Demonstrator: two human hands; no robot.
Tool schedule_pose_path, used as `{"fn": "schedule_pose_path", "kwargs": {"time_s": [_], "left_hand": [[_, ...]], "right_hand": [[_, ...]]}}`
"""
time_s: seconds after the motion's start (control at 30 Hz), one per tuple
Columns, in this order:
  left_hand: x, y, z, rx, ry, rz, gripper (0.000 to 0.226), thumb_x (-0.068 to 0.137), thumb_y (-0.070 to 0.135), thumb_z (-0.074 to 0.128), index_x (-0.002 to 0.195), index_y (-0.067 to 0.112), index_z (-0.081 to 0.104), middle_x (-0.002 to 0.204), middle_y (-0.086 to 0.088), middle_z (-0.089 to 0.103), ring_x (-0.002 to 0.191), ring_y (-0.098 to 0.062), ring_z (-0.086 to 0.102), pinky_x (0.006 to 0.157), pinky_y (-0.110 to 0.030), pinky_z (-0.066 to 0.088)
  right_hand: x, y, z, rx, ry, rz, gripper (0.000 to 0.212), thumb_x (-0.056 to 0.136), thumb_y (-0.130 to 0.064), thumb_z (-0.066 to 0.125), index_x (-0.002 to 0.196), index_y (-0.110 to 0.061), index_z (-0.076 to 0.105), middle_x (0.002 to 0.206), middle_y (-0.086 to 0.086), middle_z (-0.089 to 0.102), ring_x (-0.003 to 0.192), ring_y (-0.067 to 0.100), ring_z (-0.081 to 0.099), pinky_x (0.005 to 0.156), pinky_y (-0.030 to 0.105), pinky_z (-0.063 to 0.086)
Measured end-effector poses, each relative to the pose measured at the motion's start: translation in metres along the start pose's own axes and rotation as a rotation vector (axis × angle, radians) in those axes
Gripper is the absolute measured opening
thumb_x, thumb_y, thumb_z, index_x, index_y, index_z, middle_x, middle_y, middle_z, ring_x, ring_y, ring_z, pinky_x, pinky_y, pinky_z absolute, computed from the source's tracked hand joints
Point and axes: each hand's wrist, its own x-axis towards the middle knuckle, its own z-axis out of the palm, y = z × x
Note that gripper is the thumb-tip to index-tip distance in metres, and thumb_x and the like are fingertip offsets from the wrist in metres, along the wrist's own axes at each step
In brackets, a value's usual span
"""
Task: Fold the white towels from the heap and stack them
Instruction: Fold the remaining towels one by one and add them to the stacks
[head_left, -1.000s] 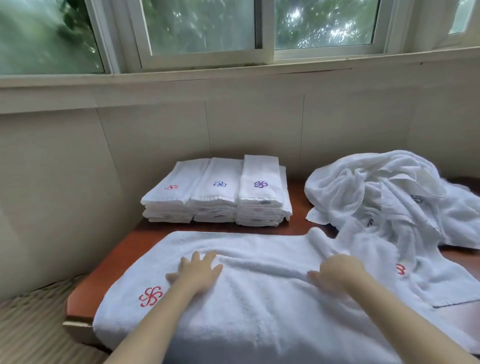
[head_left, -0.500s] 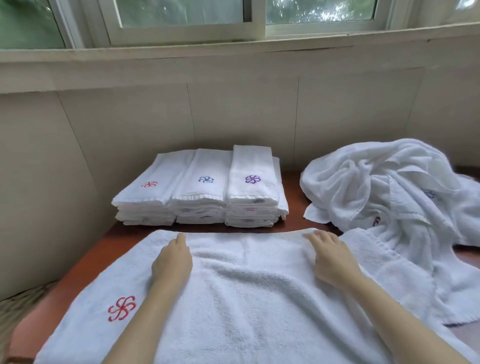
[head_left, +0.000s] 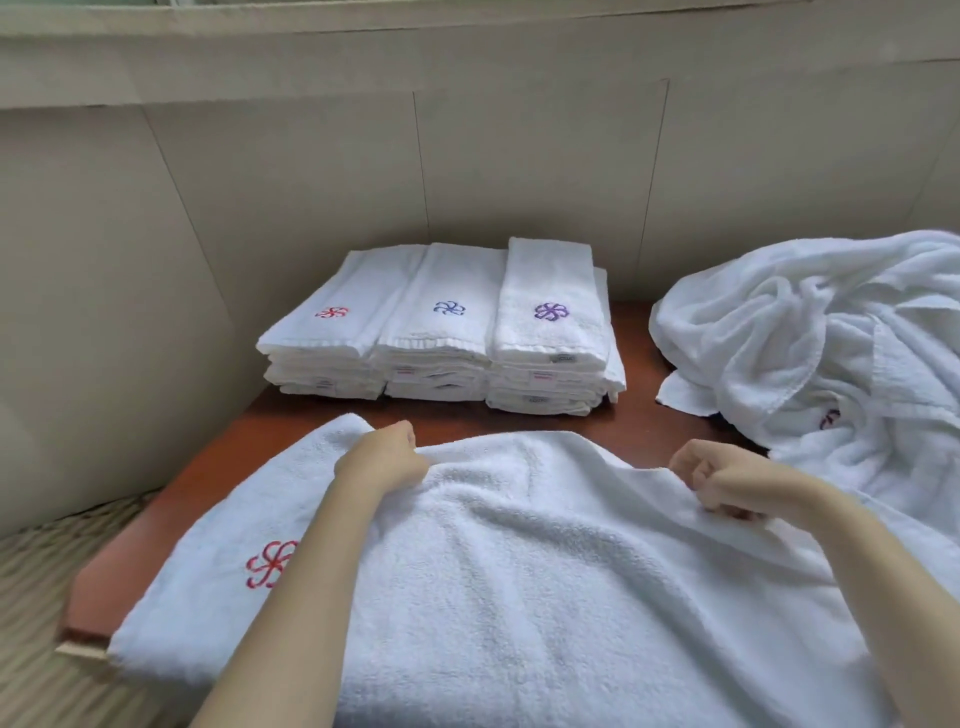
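I see the left hand (head_left: 382, 457) and right hand (head_left: 719, 475) each closed on the far edge of the spread towel (head_left: 519, 571), which overhangs the counter (head_left: 218, 467) at its left edge. Bare counter separates it from the folded stacks (head_left: 441, 332); the heap (head_left: 831, 353) lies right, and labels are unreadable. Half a second ago both hands lay flat.

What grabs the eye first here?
The big white towel spread across the near table, red emblem at its left, with the left hand and right hand both pinching its far edge. Behind it, three neat stacks of folded towels; at right, the rumpled heap.
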Motion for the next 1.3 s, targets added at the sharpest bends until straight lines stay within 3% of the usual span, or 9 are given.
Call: {"fn": "schedule_pose_path", "kwargs": {"time_s": [0.17,0.37,0.5,0.67,0.77,0.8,0.93,1.13,1.3], "left_hand": [[-0.009,0.006,0.002,0.131,0.236,-0.019,0.01,0.08,0.015,0.053,0.085,0.024,0.053,0.09,0.004,0.059,0.083,-0.019,0.052,0.06,-0.026,0.034],[-0.015,-0.01,0.002,0.202,0.547,0.111,0.018,0.073,0.002,0.058,0.078,0.018,0.058,0.096,0.002,0.047,0.099,-0.022,0.043,0.087,-0.029,0.034],[-0.021,-0.021,-0.002,-0.045,0.519,0.186,0.032,0.062,-0.012,0.042,0.069,0.018,0.037,0.071,0.003,0.044,0.082,-0.026,0.046,0.061,-0.031,0.03],[-0.023,-0.027,-0.009,0.005,0.576,0.123,0.048,0.075,-0.007,0.042,0.109,0.027,0.053,0.09,0.001,0.053,0.079,-0.03,0.05,0.064,-0.031,0.034],[-0.019,-0.022,-0.013,-0.22,0.698,-0.048,0.005,0.088,0.021,0.045,0.087,0.018,0.048,0.072,-0.002,0.049,0.077,-0.033,0.05,0.063,-0.037,0.029],[-0.018,-0.021,-0.016,-0.273,0.752,-0.096,0.013,0.089,0.028,0.044,0.082,0.017,0.043,0.069,-0.002,0.049,0.075,-0.034,0.05,0.063,-0.038,0.028],[-0.02,-0.028,-0.027,-0.215,0.908,-0.063,0.021,0.083,-0.004,0.043,0.097,0.011,0.049,0.102,-0.013,0.047,0.066,-0.038,0.051,0.059,-0.038,0.032],[-0.018,-0.035,-0.009,-0.402,0.712,-0.013,0.024,0.085,-0.004,0.047,0.108,-0.002,0.048,0.124,-0.023,0.038,0.085,-0.042,0.053,0.07,-0.035,0.036],[-0.005,-0.034,-0.021,-0.542,0.689,-0.095,0.018,0.089,0.006,0.047,0.105,0.0,0.055,0.125,-0.022,0.037,0.077,-0.03,0.046,0.075,-0.029,0.036]], "right_hand": [[-0.012,-0.006,-0.001,-0.342,-0.06,0.054,0.023,0.063,0.0,0.047,0.077,-0.018,0.053,0.07,0.004,0.049,0.052,0.015,0.042,0.041,0.019,0.029],[-0.017,0.008,-0.005,-0.377,0.7,0.019,0.015,0.083,-0.014,0.055,0.073,-0.014,0.043,0.079,0.007,0.052,0.075,0.027,0.047,0.06,0.033,0.036],[-0.025,0.018,-0.017,-0.23,1.02,-0.035,0.029,0.086,-0.011,0.057,0.063,-0.009,0.04,0.087,0.029,0.058,0.084,0.043,0.055,0.063,0.036,0.03],[-0.042,0.015,-0.015,-0.151,1.243,-0.061,0.023,0.091,-0.015,0.052,0.074,0.002,0.052,0.074,0.032,0.056,0.073,0.046,0.055,0.062,0.038,0.029],[-0.048,0.008,-0.011,-0.085,1.302,-0.174,0.026,0.089,-0.013,0.048,0.069,0.004,0.048,0.07,0.033,0.053,0.065,0.045,0.051,0.06,0.038,0.025],[-0.049,0.008,-0.012,-0.047,1.315,-0.189,0.027,0.086,-0.017,0.043,0.069,0.004,0.047,0.07,0.034,0.053,0.062,0.041,0.047,0.06,0.037,0.024],[-0.051,0.012,-0.02,0.055,1.297,-0.181,0.032,0.076,-0.021,0.031,0.08,0.005,0.05,0.095,0.039,0.058,0.076,0.048,0.052,0.063,0.038,0.024],[-0.042,0.016,-0.013,0.062,1.002,-0.085,0.028,0.067,-0.023,0.027,0.082,-0.006,0.044,0.148,0.02,0.036,0.116,0.046,0.047,0.08,0.041,0.032],[-0.03,0.013,-0.024,0.243,0.966,-0.103,0.042,0.077,-0.02,0.029,0.106,0.001,0.052,0.155,0.009,0.027,0.129,0.04,0.04,0.097,0.04,0.031]]}}
